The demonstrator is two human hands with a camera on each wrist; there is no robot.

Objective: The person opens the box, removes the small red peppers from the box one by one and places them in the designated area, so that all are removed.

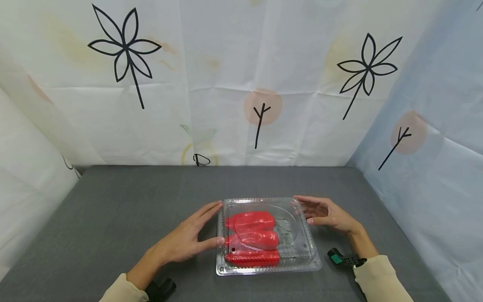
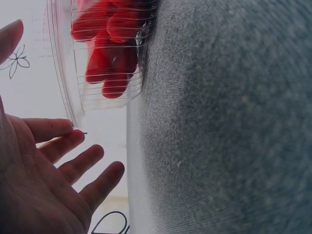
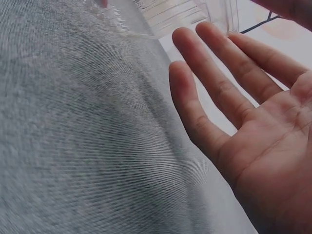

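Note:
A clear plastic hinged box (image 1: 299, 249), its lid down, lies on the grey table in the head view. Inside, toward its left side, are several glossy red elongated things (image 1: 256, 240) with rounded ends; their exact kind cannot be told. My left hand (image 1: 185, 241) is at the box's left edge, thumb and fingers spread and fairly straight, fingertips at the rim. In the left wrist view, fingertips meet the rim (image 2: 63, 92). Around the far right corner is my right hand (image 1: 328, 214), its fingers loosely extended beside the box. The right wrist view shows its palm (image 3: 278, 161) holding nothing.
The grey cloth-covered table (image 1: 132, 201) extends around the box on all sides. White patterned cloth (image 1: 226, 126) hangs behind it, with more cloth at the left and right. Dark straps (image 1: 345, 256) are on both wrists.

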